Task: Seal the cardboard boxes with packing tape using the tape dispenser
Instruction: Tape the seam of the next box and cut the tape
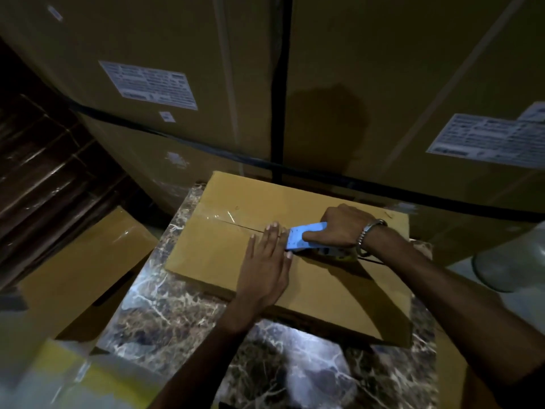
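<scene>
A flat brown cardboard box (324,284) lies on a marble-patterned table top (165,308). Clear packing tape (227,217) covers the left stretch of its centre seam. My left hand (267,264) rests flat on the lid, fingers spread, fingertips on the seam just left of the dispenser. My right hand (339,228) grips the light blue tape dispenser (303,236), which sits on the seam near the box's middle. The tape roll is mostly hidden under my right wrist, which wears a metal bracelet.
Tall strapped cardboard cartons (182,84) with white labels stand right behind the table. Another brown box (85,270) lies lower at the left. A pale rounded object (513,258) sits at the right edge. The room is dim.
</scene>
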Tool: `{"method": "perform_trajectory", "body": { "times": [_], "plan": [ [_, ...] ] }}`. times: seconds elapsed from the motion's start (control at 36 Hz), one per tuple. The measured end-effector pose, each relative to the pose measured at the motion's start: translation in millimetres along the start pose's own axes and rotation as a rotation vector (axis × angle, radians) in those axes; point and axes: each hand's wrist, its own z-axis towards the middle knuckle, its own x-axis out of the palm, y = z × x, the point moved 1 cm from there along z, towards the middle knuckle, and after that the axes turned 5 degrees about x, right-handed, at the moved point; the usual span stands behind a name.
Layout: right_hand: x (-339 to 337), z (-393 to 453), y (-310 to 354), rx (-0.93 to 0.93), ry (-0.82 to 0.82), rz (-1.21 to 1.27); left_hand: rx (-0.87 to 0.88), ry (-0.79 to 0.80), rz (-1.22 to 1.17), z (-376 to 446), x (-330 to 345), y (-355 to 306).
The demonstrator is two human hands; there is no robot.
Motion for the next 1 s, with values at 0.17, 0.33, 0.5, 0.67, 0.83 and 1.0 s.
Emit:
{"method": "perform_trajectory", "body": {
  "times": [0.17,0.33,0.5,0.67,0.83,1.0],
  "plan": [
    [0.7,-3.7,-0.7,-0.015,-0.012,-0.044,-0.019,0.027,0.057,-1.3,1.6,1.3],
    [-8.1,-15.1,-38.4,0.024,0.073,-0.075,-0.037,0.071,0.065,-1.7,0.7,1.8],
    [-6.3,-30.0,-85.3,0.086,0.057,-0.066,-0.05,0.044,0.075,-0.7,-0.8,-1.9],
    [-1.2,-29.6,-75.9,0.071,-0.001,-0.087,-0.077,0.09,0.05,4.5,-4.3,-31.2],
    [-4.9,-31.6,-76.6,0.108,0.048,-0.022,0.085,0.164,0.001,13.7,14.7,-83.0],
    [-12.3,-41.0,-99.2,0.17,0.187,0.063,0.082,0.163,0.062,12.3,16.1,-82.0]
  ]
}}
